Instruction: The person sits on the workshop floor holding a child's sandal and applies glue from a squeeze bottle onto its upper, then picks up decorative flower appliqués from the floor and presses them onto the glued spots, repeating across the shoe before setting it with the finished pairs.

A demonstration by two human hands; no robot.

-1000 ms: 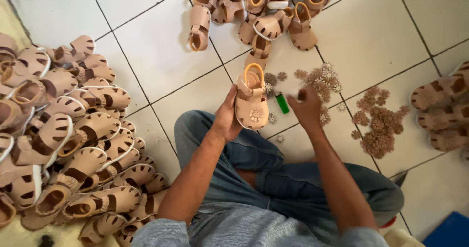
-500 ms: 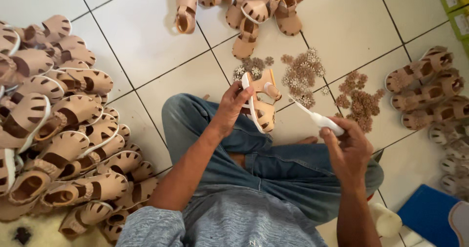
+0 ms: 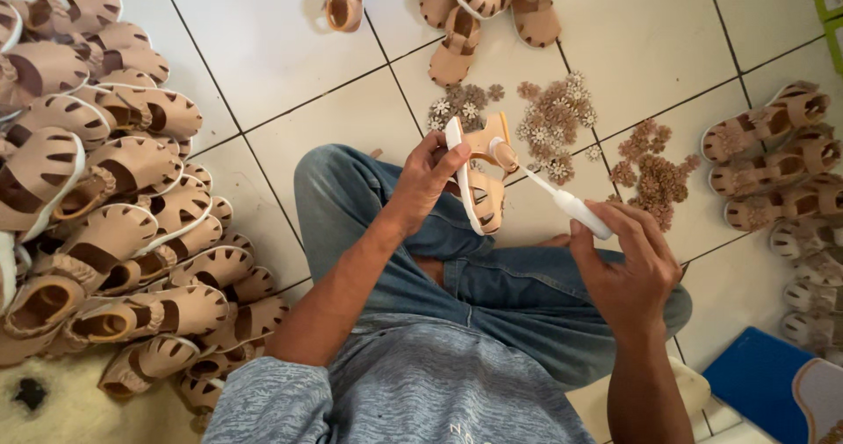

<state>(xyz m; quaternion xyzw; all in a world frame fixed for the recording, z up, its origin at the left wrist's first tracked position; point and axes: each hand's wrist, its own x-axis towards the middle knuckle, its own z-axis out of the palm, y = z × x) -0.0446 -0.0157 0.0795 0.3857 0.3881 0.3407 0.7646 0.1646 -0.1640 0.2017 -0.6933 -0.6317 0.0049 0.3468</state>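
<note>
A person in blue denim jeans [image 3: 492, 295] & a grey knit top sits cross-legged on a glossy white tiled floor [image 3: 290, 57] w/ dark grout lines. Left hand [image 3: 430, 180] is closed around a small tan leather-look sandal w/ white sole [image 3: 479, 176], held on edge above the knee, fingers wrapped over the sole's rim, thumb on the near side. Right hand [image 3: 628, 273] is curled round a white plastic glue bottle w/ long thin nozzle [image 3: 562, 200], tip touching the sandal's front strap. On the tiles just beyond the sandal: loose heaps of small flat flower-shaped trims [image 3: 558, 123], some pale cream, some dusty brown. Left of the person, a big pile of matching tan sandals w/ cut-out uppers [image 3: 105, 198], rounded toes, smooth matte finish. More sandals at top [image 3: 465, 5] & in a row at right [image 3: 773, 172]. A blue flat board [image 3: 755, 378] lies at lower right.
</note>
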